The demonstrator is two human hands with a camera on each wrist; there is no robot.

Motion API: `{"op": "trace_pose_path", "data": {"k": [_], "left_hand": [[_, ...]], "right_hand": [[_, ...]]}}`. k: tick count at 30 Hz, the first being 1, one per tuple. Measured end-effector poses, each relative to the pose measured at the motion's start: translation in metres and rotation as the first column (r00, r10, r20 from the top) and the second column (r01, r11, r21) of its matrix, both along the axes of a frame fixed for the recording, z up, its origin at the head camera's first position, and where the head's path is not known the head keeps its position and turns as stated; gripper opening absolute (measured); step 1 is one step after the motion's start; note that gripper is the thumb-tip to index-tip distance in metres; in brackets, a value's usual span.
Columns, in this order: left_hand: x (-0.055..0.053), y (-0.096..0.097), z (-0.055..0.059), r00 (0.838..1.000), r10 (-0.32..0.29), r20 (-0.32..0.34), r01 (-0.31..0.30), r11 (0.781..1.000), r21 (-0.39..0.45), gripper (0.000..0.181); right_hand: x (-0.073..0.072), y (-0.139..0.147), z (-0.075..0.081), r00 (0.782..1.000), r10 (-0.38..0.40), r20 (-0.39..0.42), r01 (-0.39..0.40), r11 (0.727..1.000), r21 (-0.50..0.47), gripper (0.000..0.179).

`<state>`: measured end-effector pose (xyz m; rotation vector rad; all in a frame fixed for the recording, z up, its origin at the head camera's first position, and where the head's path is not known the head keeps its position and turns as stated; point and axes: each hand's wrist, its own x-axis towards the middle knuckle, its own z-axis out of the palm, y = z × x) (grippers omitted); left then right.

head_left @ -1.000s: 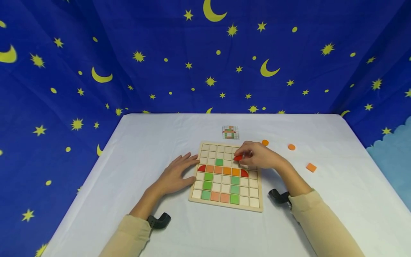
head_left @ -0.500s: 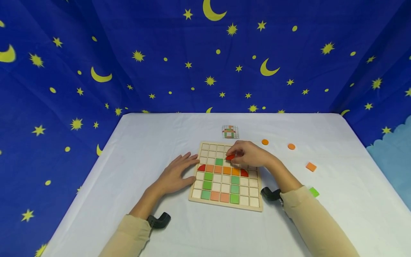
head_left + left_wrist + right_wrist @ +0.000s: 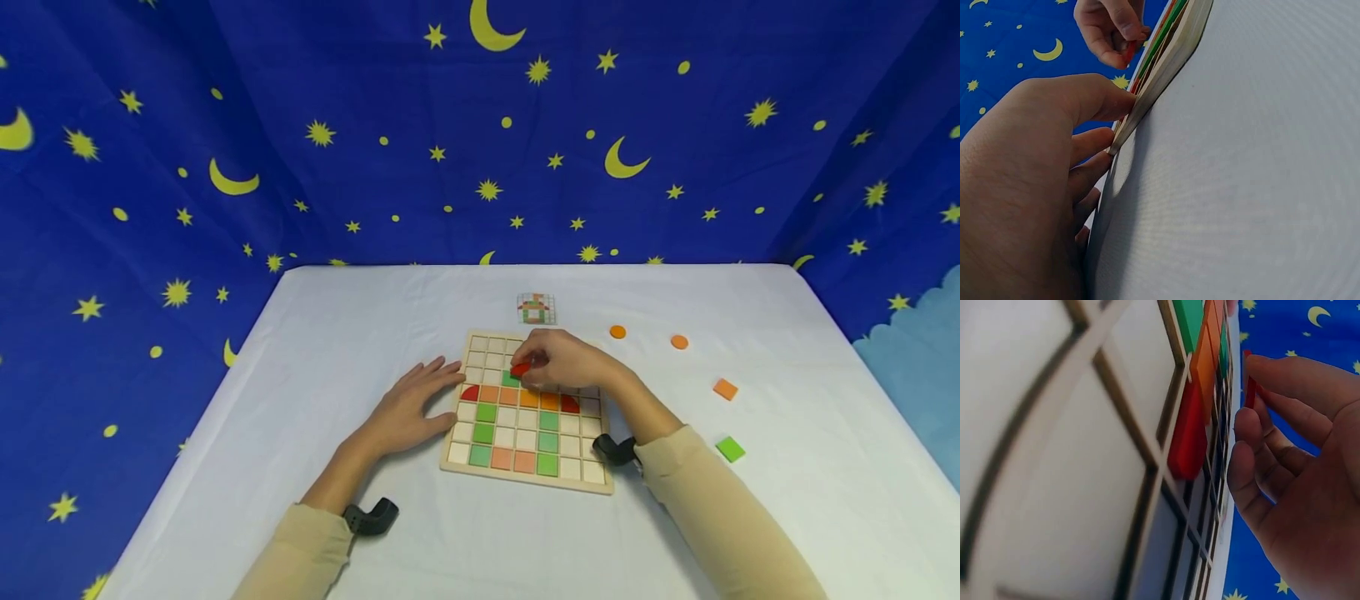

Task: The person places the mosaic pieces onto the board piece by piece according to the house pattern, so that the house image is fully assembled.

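Observation:
My right hand [image 3: 558, 360] pinches a thin red tile [image 3: 520, 368] between thumb and fingertips, above the wooden grid board [image 3: 506, 437]. In the right wrist view the red tile [image 3: 1250, 381] shows edge-on, so its full outline is hidden. Just under it in the head view lies a green square tile [image 3: 510, 380], partly covered. Red quarter-round tiles [image 3: 470, 392] end the row of orange squares [image 3: 528, 398], one on each side. With fingers spread and fairly straight, my left hand [image 3: 411, 408] touches the board's left edge; thumb and fingertips meet that edge in the left wrist view.
A small pattern card [image 3: 537, 308] lies behind the board. On the white table to the right are an orange disc [image 3: 617, 332], a second, paler disc [image 3: 679, 342], an orange square [image 3: 725, 389] and a green square [image 3: 731, 449]. Blue star-patterned cloth [image 3: 420, 183] surrounds the table.
Holding the red tile, my right hand has moved left across the board to the green square. The loose green tile has come out from behind the right sleeve. My left hand stays put.

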<state>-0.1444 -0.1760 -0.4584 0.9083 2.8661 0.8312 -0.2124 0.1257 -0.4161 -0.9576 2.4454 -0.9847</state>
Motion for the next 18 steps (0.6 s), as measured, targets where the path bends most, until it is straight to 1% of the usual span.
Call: {"op": "trace_pose_path", "data": {"k": [4, 7, 13, 18], "left_hand": [[0.001, -0.001, -0.001, 1.000, -0.003, -0.005, 0.003, 1.000, 0.006, 0.058], [0.001, -0.001, -0.001, 1.000, -0.002, -0.007, 0.002, 1.000, 0.008, 0.059], [0.000, -0.001, -0.001, 1.000, 0.000, -0.004, 0.000, 1.000, 0.001, 0.059], [0.000, -0.001, -0.001, 1.000, 0.004, 0.005, -0.004, 1.000, -0.002, 0.059]], "right_hand": [[0.001, -0.006, -0.003, 1.000, 0.005, -0.004, -0.005, 1.000, 0.018, 0.023], [0.002, -0.009, -0.003, 1.000, 0.002, -0.022, -0.001, 0.999, 0.041, 0.023], [0.002, -0.015, -0.001, 0.998, 0.020, -0.054, -0.018, 0.999, 0.039, 0.022], [0.001, -0.021, 0.000, 0.998, 0.027, -0.065, -0.023, 0.998, 0.062, 0.021]]}}
